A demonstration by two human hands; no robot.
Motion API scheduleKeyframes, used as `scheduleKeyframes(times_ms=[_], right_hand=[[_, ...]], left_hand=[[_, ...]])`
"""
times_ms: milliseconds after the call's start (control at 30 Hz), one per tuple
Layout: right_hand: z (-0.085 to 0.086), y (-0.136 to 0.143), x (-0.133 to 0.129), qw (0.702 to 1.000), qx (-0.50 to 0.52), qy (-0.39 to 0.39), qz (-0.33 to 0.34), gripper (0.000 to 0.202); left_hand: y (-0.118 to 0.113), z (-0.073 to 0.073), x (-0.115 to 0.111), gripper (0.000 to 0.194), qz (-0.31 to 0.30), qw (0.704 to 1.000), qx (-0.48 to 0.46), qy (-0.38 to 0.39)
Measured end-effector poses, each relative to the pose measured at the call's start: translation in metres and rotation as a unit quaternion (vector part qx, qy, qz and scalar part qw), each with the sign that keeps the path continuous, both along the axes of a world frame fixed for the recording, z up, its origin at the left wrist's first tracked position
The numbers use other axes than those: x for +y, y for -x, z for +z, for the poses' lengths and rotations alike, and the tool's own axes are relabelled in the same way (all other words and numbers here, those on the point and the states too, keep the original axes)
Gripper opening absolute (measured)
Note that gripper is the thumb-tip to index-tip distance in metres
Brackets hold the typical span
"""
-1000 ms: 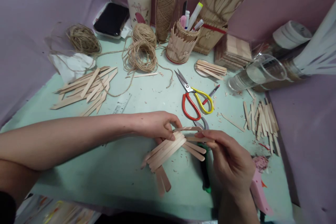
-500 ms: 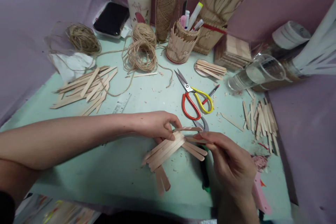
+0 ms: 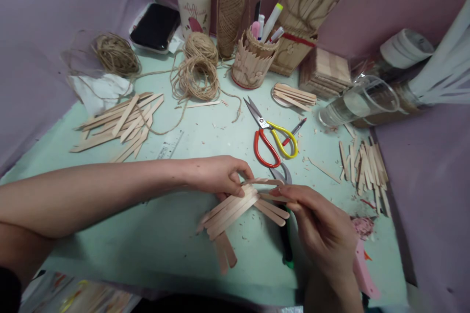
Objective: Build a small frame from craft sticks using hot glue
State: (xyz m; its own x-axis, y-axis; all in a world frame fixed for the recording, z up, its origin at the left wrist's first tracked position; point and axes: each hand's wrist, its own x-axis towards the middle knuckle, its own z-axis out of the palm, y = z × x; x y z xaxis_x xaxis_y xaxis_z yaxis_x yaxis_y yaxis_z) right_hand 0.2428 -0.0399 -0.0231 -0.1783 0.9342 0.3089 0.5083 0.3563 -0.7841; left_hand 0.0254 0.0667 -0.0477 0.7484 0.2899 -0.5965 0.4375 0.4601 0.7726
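Note:
Several popsicle sticks (image 3: pixel 233 212) cross one another in a woven lattice above the near part of the table. My left hand (image 3: pixel 222 176) pinches the lattice at its upper edge, thumb on top, with the other fingers partly hidden behind. On the right, my right hand (image 3: pixel 319 230) is closed on the end of one popsicle stick (image 3: pixel 270 196) that reaches into the weave. Beneath the lattice and my right hand lie pruning shears (image 3: pixel 284 239), partly covered. Just beyond are scissors (image 3: pixel 266 132) with red and yellow handles.
Cut sticks (image 3: pixel 121 122) lie at the left, and small strips (image 3: pixel 365 171) at the right. Twine coils (image 3: pixel 198 68), a pen holder (image 3: pixel 253 61) and a white bottle (image 3: pixel 193 2) stand at the back. A clear cup (image 3: pixel 356 100) of liquid is at the right.
Almost nothing differs. The lattice and the tips of its sticks have shifted very slightly; both hands keep their hold.

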Motion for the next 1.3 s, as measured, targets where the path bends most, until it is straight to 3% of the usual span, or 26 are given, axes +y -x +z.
scheduleKeyframes(times_ms=[533,867,1000,1133,1233,1300], right_hand=[[0.011,-0.004,0.003,0.995,-0.015,0.078,0.067,0.024],[0.01,-0.007,0.0,0.994,-0.03,0.081,0.071,0.023],[0.009,-0.009,0.001,0.993,-0.02,0.099,0.065,0.035],[0.009,-0.008,0.002,0.991,-0.03,0.117,0.065,0.044],[0.01,-0.006,0.004,0.989,-0.045,0.119,0.071,0.053],[0.01,-0.004,0.005,0.988,-0.067,0.121,0.072,0.058]], left_hand=[[0.001,0.001,0.0,0.032,0.0,1.0,0.009,-0.001],[0.001,0.001,0.0,0.035,-0.016,1.0,0.017,-0.015],[0.006,0.009,0.004,0.042,-0.066,0.992,0.024,-0.103],[0.013,0.025,0.012,0.046,-0.12,0.963,0.041,-0.236],[0.015,0.029,0.016,0.051,-0.124,0.93,0.033,-0.343],[0.014,0.026,0.019,0.052,-0.111,0.916,-0.02,-0.384]])
